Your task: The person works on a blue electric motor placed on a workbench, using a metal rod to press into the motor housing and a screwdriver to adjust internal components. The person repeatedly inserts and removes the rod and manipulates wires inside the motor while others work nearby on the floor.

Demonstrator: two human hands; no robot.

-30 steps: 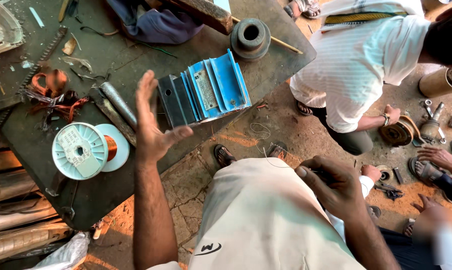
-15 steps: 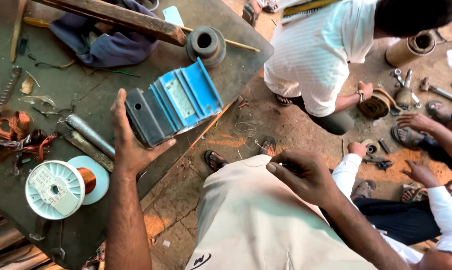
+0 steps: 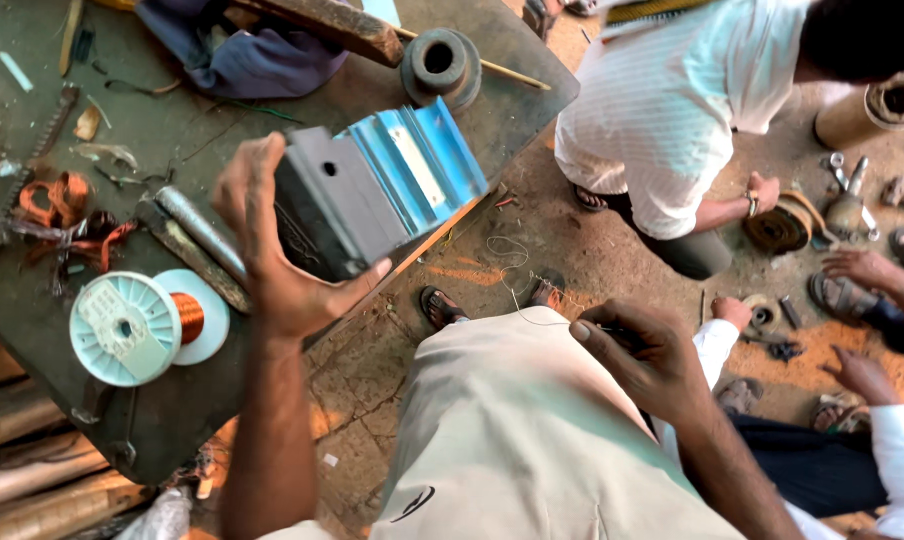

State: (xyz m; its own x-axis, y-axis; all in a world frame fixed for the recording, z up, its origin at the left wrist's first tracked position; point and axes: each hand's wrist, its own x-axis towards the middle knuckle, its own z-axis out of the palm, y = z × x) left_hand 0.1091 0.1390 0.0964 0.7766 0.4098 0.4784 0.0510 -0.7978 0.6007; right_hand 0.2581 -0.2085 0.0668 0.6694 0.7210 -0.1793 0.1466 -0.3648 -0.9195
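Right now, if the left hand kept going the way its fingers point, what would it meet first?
The left hand already seems to touch the blue and grey metal block; beyond that lies the dark round metal part, though depth is unclear.

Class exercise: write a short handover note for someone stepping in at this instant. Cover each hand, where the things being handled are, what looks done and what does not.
Left hand: open, fingers and thumb cupped around the near end of the blue ribbed metal housing, which rests on the workbench near its edge.
Right hand: closed on a small dark object, too hidden to identify, held over the lap.
Nearby on the bench: a spool of copper wire and a grey metal rod.
Done: housing within grasp.
Left: it is not lifted clear; the spool is untouched.
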